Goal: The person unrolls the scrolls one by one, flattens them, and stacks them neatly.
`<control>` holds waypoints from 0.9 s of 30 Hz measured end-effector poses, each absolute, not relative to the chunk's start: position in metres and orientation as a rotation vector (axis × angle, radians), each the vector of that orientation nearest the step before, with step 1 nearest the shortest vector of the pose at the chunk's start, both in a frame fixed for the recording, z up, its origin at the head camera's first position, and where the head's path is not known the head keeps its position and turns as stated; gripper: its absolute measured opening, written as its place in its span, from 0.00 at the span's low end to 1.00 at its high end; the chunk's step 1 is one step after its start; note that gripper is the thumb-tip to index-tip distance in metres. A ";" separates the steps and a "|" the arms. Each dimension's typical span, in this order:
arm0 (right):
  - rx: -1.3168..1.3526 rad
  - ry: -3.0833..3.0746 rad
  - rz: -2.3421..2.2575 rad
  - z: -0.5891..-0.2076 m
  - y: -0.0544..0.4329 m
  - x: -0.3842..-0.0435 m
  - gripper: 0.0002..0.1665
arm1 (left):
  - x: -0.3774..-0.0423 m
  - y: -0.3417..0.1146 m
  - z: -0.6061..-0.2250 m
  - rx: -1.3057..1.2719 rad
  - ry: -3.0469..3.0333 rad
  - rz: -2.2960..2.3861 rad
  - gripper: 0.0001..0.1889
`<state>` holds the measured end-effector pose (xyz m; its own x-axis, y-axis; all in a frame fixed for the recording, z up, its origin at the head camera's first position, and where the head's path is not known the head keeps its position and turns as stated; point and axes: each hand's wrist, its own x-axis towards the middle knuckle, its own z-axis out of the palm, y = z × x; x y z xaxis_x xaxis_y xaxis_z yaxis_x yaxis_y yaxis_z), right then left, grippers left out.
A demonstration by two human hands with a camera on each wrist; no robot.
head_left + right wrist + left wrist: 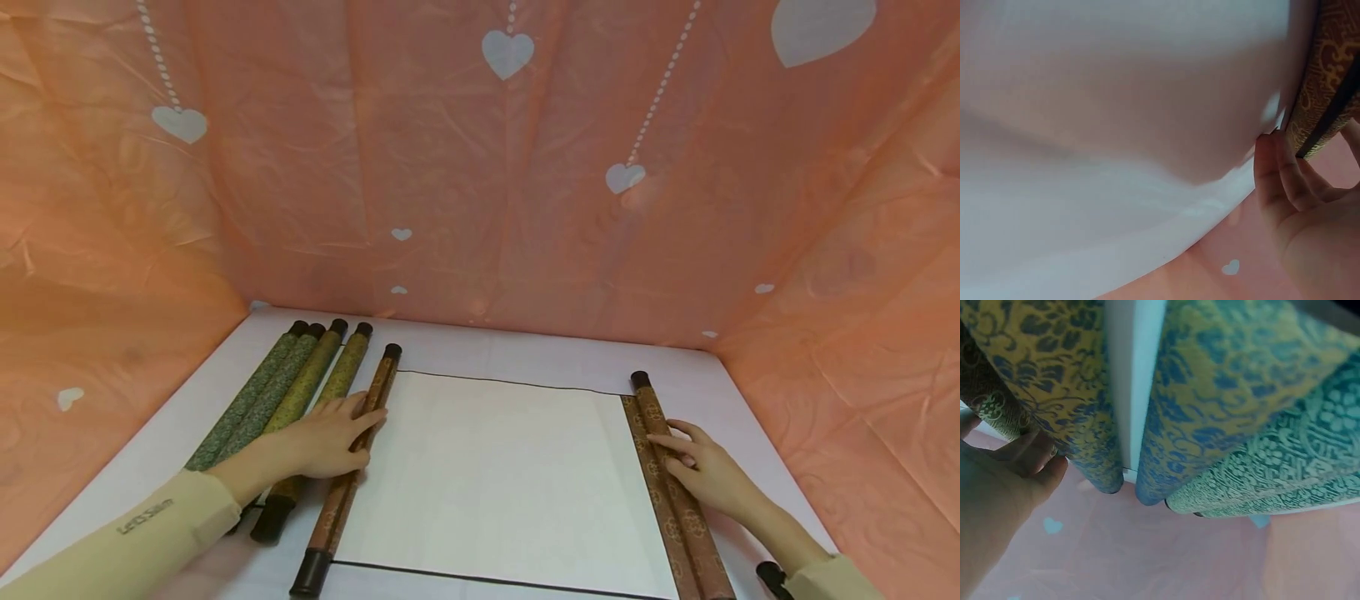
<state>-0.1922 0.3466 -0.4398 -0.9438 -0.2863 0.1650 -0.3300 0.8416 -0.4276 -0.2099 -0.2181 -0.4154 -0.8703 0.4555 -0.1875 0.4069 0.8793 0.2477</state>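
Observation:
A brown patterned scroll with black end knobs lies unrolled, its blank white sheet [502, 475] spread between a left roll [334, 518] and a right roll [686, 525]. My left hand [326, 437] grips the left roll near its middle, fingers over it and thumb on the near part. The right hand [708, 475] holds the right roll from its outer side, with index finger and thumb on top. In the right wrist view, bent fingertips [1269, 140] meet the table right beside the brown roll [1322, 81]. The left wrist view shows the left fingers [1032, 453] around the brown roll [985, 381].
Left of the brown scroll lie yellow-green patterned rolls [300, 383] and dark green ones [251, 417], side by side under my left forearm. A black knob [772, 577] shows by the right sleeve. Orange cloth [465, 208] with white hearts walls the white table [480, 337].

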 end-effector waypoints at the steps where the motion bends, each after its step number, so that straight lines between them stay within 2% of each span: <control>1: 0.477 -2.931 0.696 -0.440 0.347 -0.192 0.22 | -0.210 -0.219 -0.415 0.657 2.813 0.283 0.36; 7: 0.466 -2.948 0.647 -0.438 0.347 -0.191 0.21 | -0.208 -0.226 -0.413 0.674 2.857 0.216 0.39; 11: 0.508 -2.934 0.599 -0.438 0.348 -0.191 0.30 | -0.205 -0.228 -0.410 0.678 2.880 0.204 0.48; 14: 0.541 -2.909 0.584 -0.439 0.349 -0.191 0.33 | -0.204 -0.229 -0.410 0.694 2.896 0.202 0.51; 27: 0.474 -2.844 0.784 -0.447 0.356 -0.190 0.31 | -0.202 -0.237 -0.406 0.652 2.902 0.241 0.47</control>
<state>-0.1899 0.3560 -0.4468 -0.9382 -0.2599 0.2285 -0.3403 0.8133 -0.4720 -0.2025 -0.2371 -0.4065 -0.8929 0.4348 -0.1174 0.4094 0.8923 0.1904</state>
